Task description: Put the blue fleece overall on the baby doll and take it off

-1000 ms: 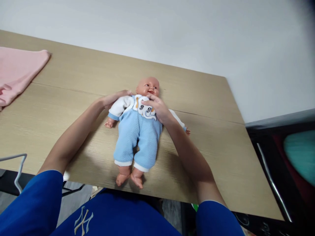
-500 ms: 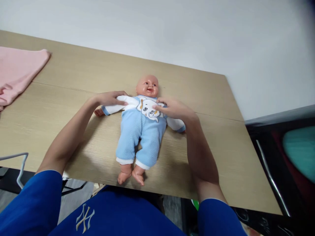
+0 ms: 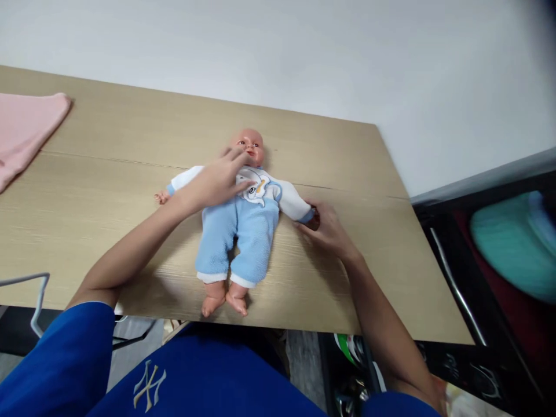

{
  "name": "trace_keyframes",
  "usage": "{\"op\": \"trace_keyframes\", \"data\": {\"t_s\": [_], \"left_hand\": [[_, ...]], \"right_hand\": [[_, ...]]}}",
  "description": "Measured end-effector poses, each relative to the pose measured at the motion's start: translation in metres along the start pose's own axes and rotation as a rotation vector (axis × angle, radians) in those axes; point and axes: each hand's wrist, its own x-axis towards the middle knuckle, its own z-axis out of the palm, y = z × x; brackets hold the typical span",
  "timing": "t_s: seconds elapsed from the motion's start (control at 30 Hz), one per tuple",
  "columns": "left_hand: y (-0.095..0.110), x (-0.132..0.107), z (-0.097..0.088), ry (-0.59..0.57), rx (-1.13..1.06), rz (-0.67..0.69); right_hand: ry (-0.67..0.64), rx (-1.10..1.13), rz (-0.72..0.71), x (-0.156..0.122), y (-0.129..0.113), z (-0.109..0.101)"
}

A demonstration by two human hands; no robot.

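A baby doll (image 3: pixel 254 237) lies on its back on the wooden table, feet toward me. It wears a blue and white fleece outfit with a cartoon face (image 3: pixel 257 191) on the chest. My left hand (image 3: pixel 221 178) reaches over the doll's upper chest with its fingers spread, covering part of the chest and shoulder. At the end of the doll's outstretched sleeve (image 3: pixel 293 202), my right hand (image 3: pixel 330 231) curls round the cuff and the doll's small hand, which is mostly hidden.
A pink cloth (image 3: pixel 28 127) lies on the table (image 3: pixel 130 127) at the left. A white wall rises behind. Past the table's right edge are a dark frame and a teal object (image 3: pixel 512 243). A thin metal rod (image 3: pixel 41 295) bends near the front left edge.
My right hand has left the doll's chest for the cuff of the sleeve, which now stretches outward. My left hand has moved from the other sleeve onto the chest.
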Motion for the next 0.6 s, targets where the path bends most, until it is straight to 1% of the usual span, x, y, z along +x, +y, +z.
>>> {"op": "trace_keyframes", "data": {"t_s": [0.07, 0.1, 0.17, 0.23, 0.3, 0.4, 0.5, 0.6], "left_hand": [[0.016, 0.021, 0.023, -0.042, -0.005, 0.091], [0.020, 0.031, 0.034, -0.067, 0.011, 0.106], [0.023, 0.048, 0.051, -0.119, 0.042, 0.090], [0.020, 0.057, 0.060, -0.146, 0.060, 0.051], [0.016, 0.060, 0.063, -0.138, 0.071, 0.029], [0.010, 0.056, 0.062, -0.108, 0.088, 0.061], [0.008, 0.052, 0.061, -0.090, 0.046, 0.132], [0.008, 0.048, 0.060, -0.074, -0.023, 0.242]], "right_hand": [[0.082, 0.145, 0.071, -0.003, 0.007, 0.004], [0.146, 0.233, 0.104, 0.000, 0.009, 0.007], [0.284, 0.408, 0.146, 0.011, 0.007, 0.010], [0.365, 0.543, 0.159, 0.026, 0.002, 0.010], [0.354, 0.612, 0.151, 0.041, -0.006, 0.009], [0.304, 0.642, 0.101, 0.064, -0.023, 0.010], [0.277, 0.690, 0.046, 0.084, -0.040, 0.018], [0.251, 0.705, 0.004, 0.096, -0.053, 0.032]]}}
